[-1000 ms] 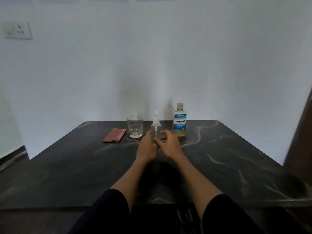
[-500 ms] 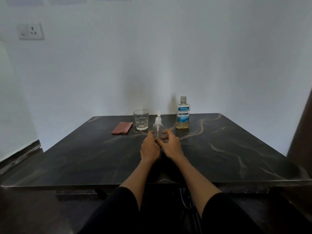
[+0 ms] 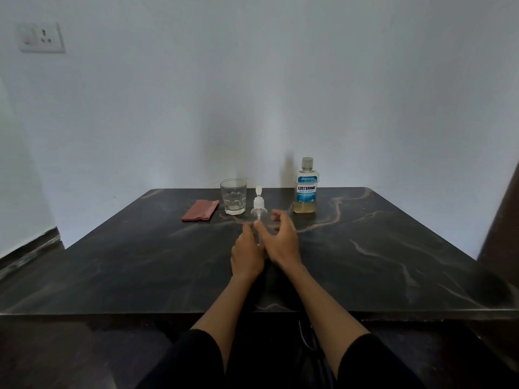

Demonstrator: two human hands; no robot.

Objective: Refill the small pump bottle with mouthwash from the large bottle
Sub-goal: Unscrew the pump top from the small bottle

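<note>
The small clear pump bottle (image 3: 258, 209) with a white pump head stands upright on the dark marble table (image 3: 393, 248), in the middle. My left hand (image 3: 247, 252) holds its lower body from the left, hiding the base. My right hand (image 3: 281, 240) is just to the right, its thumb close to the bottle and its fingers loosely curled and apart from it. The large Listerine mouthwash bottle (image 3: 306, 189) stands capped at the back right of the hands, with yellowish liquid low in it.
An empty drinking glass (image 3: 233, 196) stands just left of the pump bottle, and a folded reddish cloth (image 3: 200, 210) lies further left. The white wall rises behind the table. A dark vertical edge (image 3: 500, 220) is at the right.
The view has shifted and the table sits lower in frame. My right hand's fingers have spread away from the pump bottle, while my left hand stays on it.
</note>
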